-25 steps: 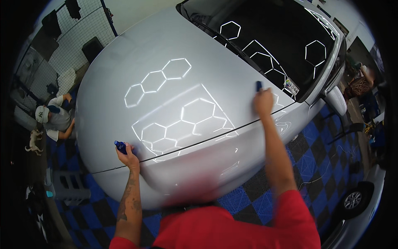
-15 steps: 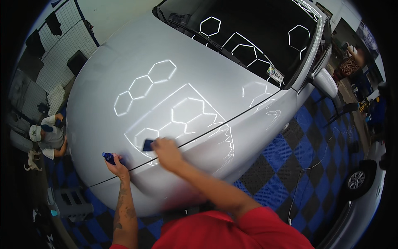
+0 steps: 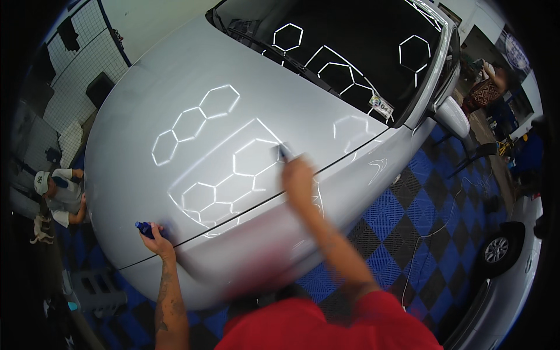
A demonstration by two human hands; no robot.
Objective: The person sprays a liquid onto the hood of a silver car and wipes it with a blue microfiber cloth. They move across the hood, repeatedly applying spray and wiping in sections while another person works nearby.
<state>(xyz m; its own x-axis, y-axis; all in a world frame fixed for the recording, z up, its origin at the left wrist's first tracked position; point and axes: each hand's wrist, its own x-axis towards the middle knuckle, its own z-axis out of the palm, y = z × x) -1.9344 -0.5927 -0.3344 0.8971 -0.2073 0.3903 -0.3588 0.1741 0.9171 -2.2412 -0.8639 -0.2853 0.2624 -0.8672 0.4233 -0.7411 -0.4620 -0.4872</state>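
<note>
My left hand [image 3: 161, 245] is wrapped round a small dark-blue bottle [image 3: 144, 228] with a blue cap, held tilted by the hood's near edge. My right hand [image 3: 298, 178], smeared by motion, grips a dark applicator block [image 3: 283, 152] at the silver car hood [image 3: 134, 128]. The block looks to be against the paint; its edges are blurred. White hexagon reflections lie across the hood around it.
The windshield [image 3: 350, 41] and side mirror [image 3: 452, 119] rise at the far right. A person [image 3: 65, 195] crouches beyond the hood's left end; another person [image 3: 489, 87] stands far right. A grey plastic step stool [image 3: 96, 291] sits lower left, and a white cable [image 3: 429, 236] crosses the checkered floor.
My right hand has swept the applicator block right and away from me, up the hood. My left hand keeps hold of the bottle; the whole view has shifted slightly.
</note>
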